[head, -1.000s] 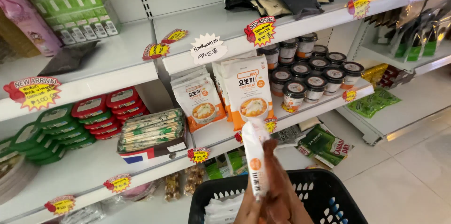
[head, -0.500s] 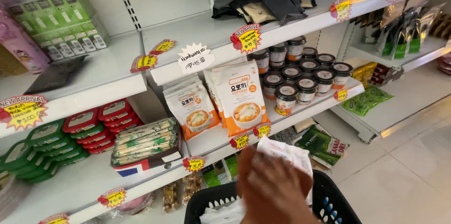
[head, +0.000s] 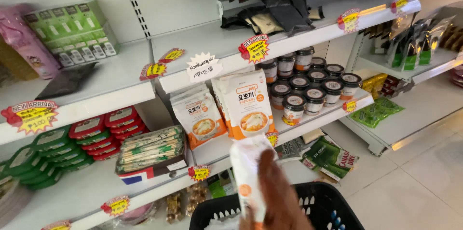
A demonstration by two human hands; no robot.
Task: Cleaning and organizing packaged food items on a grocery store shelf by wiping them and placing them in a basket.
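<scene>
A hand (head: 282, 196) at the bottom centre of the frame has its grip closed around a white pouch (head: 248, 177) with orange marks, held upright just above a black basket (head: 333, 206). Which hand it is cannot be told for sure; it reads as the right, and the other is out of view. The pouch is off the shelf and over the basket but not inside it, so the pick looks done and the drop remains. Something pale already lies in the basket at the lower left of its rim.

Just above the hand, in the middle of the frame, 2 rows of matching pouches (head: 246, 104) stand on a white shelf (head: 212, 148), with dark-lidded cups (head: 308, 90) to their right and a bundle of sticks (head: 149, 150) to their left. Red and green trays (head: 72, 141) fill the left. Starburst price tags dot the shelf edges. The floor at lower right is pale tile.
</scene>
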